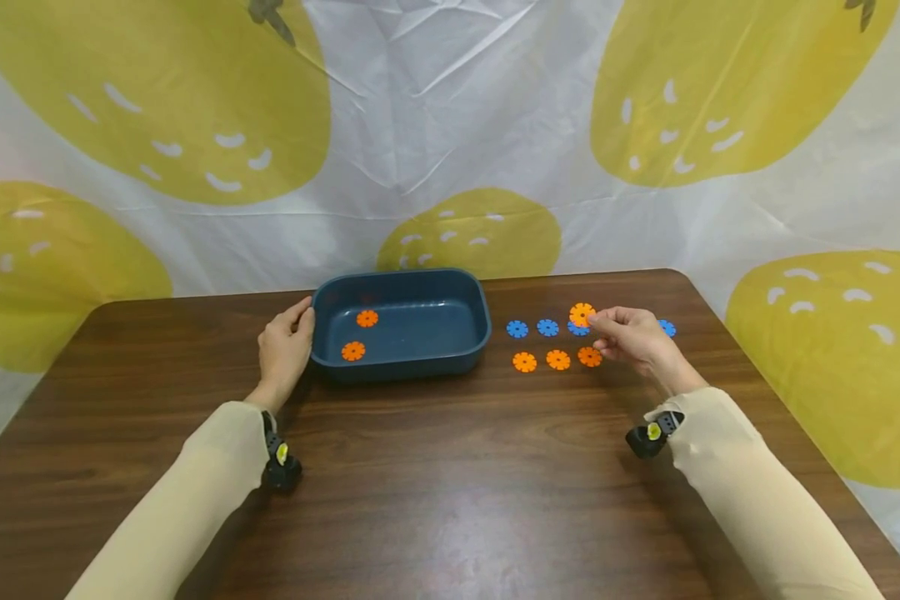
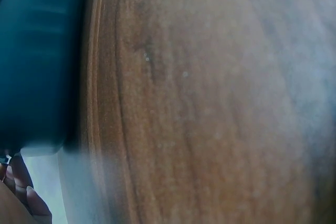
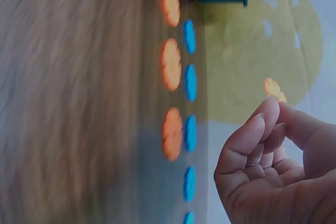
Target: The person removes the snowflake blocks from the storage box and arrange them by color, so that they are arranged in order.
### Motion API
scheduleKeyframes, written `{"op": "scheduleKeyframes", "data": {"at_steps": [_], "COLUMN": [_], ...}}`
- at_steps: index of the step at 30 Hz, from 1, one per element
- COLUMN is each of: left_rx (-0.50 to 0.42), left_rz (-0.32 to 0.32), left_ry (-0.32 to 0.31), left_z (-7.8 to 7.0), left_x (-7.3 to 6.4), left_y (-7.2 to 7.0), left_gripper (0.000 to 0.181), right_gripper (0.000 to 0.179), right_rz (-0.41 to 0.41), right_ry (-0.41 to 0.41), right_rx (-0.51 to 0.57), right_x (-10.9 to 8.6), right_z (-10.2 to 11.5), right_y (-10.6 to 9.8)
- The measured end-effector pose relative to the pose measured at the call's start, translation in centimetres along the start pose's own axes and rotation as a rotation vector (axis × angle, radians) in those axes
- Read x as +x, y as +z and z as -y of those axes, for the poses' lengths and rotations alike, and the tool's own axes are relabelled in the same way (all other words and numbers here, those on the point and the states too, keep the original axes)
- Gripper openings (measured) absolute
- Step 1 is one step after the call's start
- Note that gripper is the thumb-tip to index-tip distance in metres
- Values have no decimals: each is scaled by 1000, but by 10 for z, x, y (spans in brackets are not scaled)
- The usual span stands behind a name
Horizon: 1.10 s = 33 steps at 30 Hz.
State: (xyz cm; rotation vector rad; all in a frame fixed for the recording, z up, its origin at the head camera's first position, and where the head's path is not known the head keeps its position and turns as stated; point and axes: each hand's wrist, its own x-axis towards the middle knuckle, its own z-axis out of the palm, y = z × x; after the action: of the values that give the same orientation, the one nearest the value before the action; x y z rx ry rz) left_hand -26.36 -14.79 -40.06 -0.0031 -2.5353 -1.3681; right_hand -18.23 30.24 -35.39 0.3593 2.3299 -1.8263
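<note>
My right hand point(image 1: 633, 340) pinches an orange notched disc point(image 1: 582, 314) between thumb and fingertips, raised above the table. In the right wrist view the held disc point(image 3: 274, 89) shows beyond the fingertips point(image 3: 271, 107). Under it lies a row of several blue notched discs point(image 1: 547, 327), partly covered by the hand. Nearer the person is a row of orange discs point(image 1: 558, 360). My left hand point(image 1: 285, 346) grips the left end of a dark blue rectangular basin point(image 1: 401, 367). Two orange discs point(image 1: 353, 351) lie inside the basin, toward its left side.
The brown wooden table point(image 1: 450, 483) ends at a back edge close behind the basin. A white cloth point(image 1: 450, 125) with yellow fruit shapes hangs behind it. Each wrist wears a small black camera point(image 1: 282, 467).
</note>
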Motion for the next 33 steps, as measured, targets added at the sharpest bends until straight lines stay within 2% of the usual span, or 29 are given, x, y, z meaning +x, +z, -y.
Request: {"op": "scheduleKeyframes", "data": {"at_steps": [7, 14, 22, 28, 33], "left_rx": [-3, 8, 2, 12, 8], "left_rz": [2, -9, 0, -4, 0], "left_ry": [5, -6, 2, 5, 0], "left_z": [-1, -1, 0, 0, 0], "left_x": [-1, -1, -1, -1, -1], "left_y": [0, 0, 0, 0, 1], "left_gripper": [39, 39, 40, 39, 40], "right_gripper": [20, 20, 35, 28, 32], "right_rz": [-29, 4, 34, 45, 33], "right_ry": [65, 128, 163, 180, 172], "right_rx": [-37, -89, -156, -163, -182], "right_x": [-3, -8, -7, -5, -4], "right_z": [-16, -27, -34, -39, -40], "right_y": [-24, -41, -49, -51, -51]}}
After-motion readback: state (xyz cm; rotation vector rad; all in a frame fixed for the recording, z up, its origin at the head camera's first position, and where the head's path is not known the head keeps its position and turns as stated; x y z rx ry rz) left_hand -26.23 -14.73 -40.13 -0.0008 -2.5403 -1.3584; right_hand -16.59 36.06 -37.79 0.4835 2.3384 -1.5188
